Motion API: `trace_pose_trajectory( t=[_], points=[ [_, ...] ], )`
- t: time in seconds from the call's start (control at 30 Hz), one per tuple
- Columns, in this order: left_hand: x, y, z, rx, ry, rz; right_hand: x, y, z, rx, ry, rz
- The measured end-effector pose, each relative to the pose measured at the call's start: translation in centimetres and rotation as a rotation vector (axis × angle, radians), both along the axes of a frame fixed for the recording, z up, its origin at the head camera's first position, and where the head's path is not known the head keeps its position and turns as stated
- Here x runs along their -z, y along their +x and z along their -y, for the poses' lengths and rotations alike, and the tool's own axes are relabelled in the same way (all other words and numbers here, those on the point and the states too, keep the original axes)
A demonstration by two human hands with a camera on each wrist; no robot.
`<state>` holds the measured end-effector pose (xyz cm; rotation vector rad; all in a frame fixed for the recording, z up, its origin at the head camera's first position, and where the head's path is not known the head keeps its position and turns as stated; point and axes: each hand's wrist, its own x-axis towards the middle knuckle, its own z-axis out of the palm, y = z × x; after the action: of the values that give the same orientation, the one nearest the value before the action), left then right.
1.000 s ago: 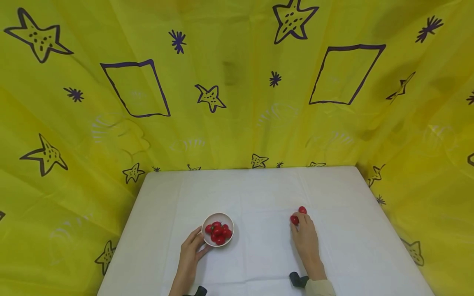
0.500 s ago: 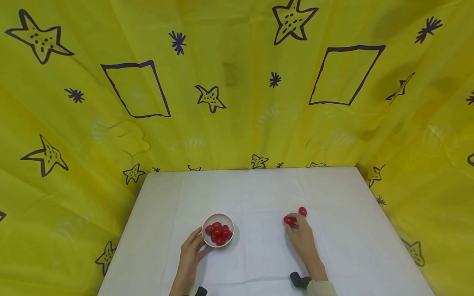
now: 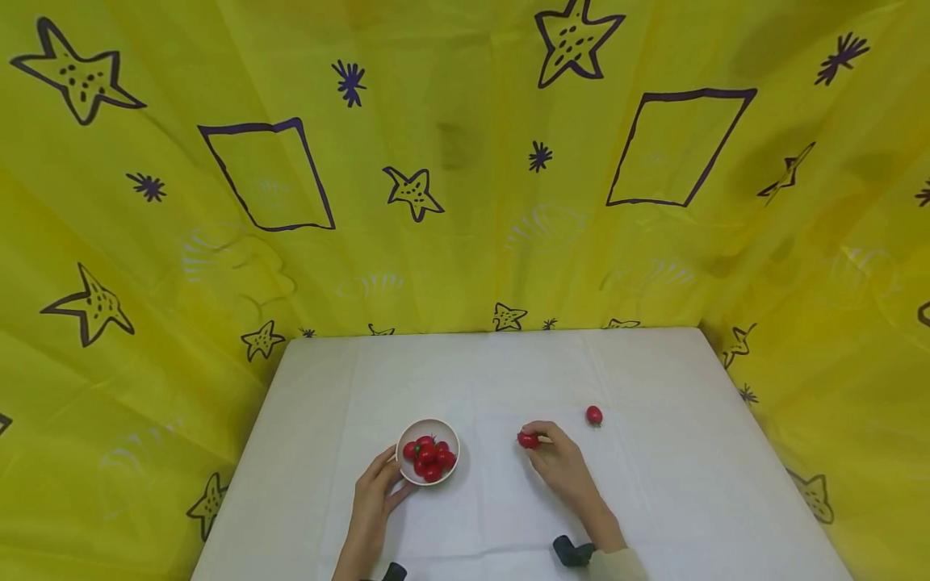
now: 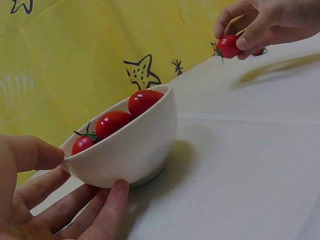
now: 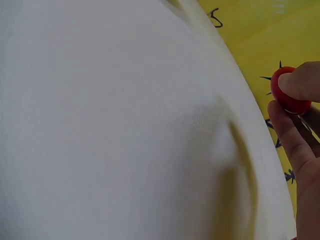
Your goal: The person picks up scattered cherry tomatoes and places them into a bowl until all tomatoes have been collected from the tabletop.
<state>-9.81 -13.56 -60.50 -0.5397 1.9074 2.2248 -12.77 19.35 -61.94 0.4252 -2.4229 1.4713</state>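
Observation:
My left hand (image 3: 374, 494) holds a small white bowl (image 4: 142, 142) from its left side, thumb at the rim and fingers against the outer wall. Several red cherry tomatoes (image 3: 427, 455) lie in the bowl, some with green stems. To the right of the bowl, my right hand (image 3: 567, 474) pinches one cherry tomato (image 4: 227, 46) between thumb and fingers. That tomato is raised above the table, its green calyx showing. Another cherry tomato (image 3: 594, 415) lies on the cloth, behind and to the right of the right hand.
A white cloth covers the table (image 3: 407, 371). Yellow curtains (image 3: 465, 242) with dark star drawings hang along its back and sides. Dark wrist mounts (image 3: 572, 552) show near both wrists at the front.
My right hand has carried a cherry tomato leftward toward the bowl, away from the other one on the cloth. The left hand and bowl have stayed in place.

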Motion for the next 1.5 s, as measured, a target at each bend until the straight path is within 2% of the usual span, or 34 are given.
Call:
trace_pose_trajectory(
  t=[0.13,0.37,0.5,0.7,0.97,1.1,1.33,1.5],
  points=[
    [0.0,0.0,0.0,0.003,-0.004,-0.002,-0.3,0.1,1.5,-0.081,-0.019,-0.03],
    [-0.1,0.0,0.0,-0.001,-0.013,0.009,-0.4,-0.1,4.0,-0.207,-0.057,0.0],
    [-0.1,0.0,0.0,-0.001,-0.02,0.01,-0.6,-0.2,5.4,-0.256,-0.058,-0.011],
    [-0.2,0.1,0.0,-0.001,-0.025,0.006,-1.5,-0.7,7.5,-0.304,-0.062,0.024],
    [-0.2,0.1,0.1,0.009,-0.03,-0.006,-2.2,-2.0,10.1,-0.396,0.008,-0.101],
    [-0.2,0.1,0.2,0.013,-0.028,-0.01,-2.3,-2.4,11.1,-0.442,0.053,-0.098],
    [0.0,0.1,0.2,0.018,-0.011,-0.005,-2.3,-2.6,12.3,-0.411,0.203,-0.042],
    [0.1,0.1,0.2,0.025,-0.015,-0.006,-2.9,-2.6,12.8,-0.364,0.291,-0.043]
  ],
)
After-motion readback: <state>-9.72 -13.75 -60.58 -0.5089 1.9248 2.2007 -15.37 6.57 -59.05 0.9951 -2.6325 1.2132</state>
